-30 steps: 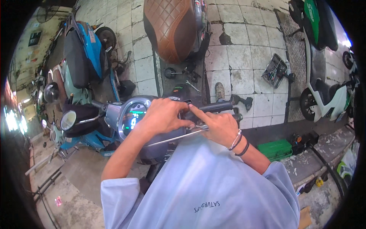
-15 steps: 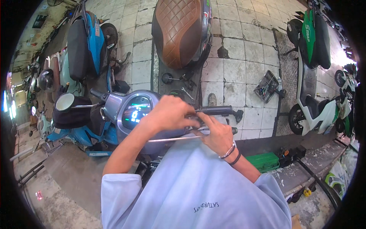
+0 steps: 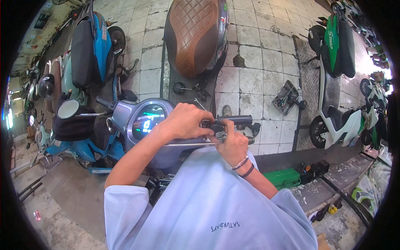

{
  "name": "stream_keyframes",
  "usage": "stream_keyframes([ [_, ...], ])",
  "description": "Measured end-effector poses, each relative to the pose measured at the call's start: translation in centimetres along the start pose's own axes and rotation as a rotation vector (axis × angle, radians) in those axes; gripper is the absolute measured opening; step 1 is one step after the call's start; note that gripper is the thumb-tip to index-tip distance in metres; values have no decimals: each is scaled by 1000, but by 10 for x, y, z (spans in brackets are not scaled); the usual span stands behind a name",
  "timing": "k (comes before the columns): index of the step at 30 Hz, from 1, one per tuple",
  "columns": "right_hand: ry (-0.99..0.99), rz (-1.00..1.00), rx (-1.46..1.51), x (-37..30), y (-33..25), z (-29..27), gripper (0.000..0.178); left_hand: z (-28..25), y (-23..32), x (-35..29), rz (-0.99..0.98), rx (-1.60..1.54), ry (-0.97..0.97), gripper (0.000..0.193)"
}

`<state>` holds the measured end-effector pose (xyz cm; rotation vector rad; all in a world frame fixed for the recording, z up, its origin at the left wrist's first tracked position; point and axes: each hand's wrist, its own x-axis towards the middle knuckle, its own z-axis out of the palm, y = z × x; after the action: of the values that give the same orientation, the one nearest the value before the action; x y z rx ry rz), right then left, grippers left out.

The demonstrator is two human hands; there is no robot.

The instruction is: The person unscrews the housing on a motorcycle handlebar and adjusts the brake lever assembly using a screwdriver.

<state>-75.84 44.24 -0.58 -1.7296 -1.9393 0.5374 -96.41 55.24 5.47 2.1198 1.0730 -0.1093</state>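
Both of my hands are at the right handlebar of a grey scooter, whose lit display (image 3: 147, 120) sits left of them. My left hand (image 3: 187, 120) curls its fingers over a black handlebar switch housing (image 3: 211, 124) beside the grip. On the other side of that housing, my right hand (image 3: 234, 143) is closed against it, index finger bent on top. The black rubber grip (image 3: 241, 120) extends to the right past my fingers. A thin silvery rod (image 3: 187, 144) runs from under my left forearm to my right hand; its ends are hidden. Small parts between my fingers cannot be made out.
The brown quilted seat (image 3: 196, 37) is ahead, with a wrench (image 3: 200, 103) on the footboard below it. A tool tray (image 3: 286, 98) lies on the tiles. Blue (image 3: 100, 46) and green-white (image 3: 333, 50) scooters flank me. A green box (image 3: 283, 178) sits at right.
My right hand has shifted slightly left and down, its index finger now bent over the black housing. My left fingers have settled on the housing. The whole view has shifted slightly.
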Motion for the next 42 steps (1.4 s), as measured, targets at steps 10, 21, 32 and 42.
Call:
stream_keyframes([
  [10,-38,28,58,-4,2,-6,61,3,6,0,-61,-24,27,36],
  [21,-52,119,84,-2,1,-9,43,-3,6,-1,-42,-39,-6,33],
  [32,-48,-77,138,-3,15,-14,35,-19,-27,-5,-171,-220,69,27],
  [42,-92,-144,152,7,22,-20,36,-14,-21,1,-106,-242,25,28],
])
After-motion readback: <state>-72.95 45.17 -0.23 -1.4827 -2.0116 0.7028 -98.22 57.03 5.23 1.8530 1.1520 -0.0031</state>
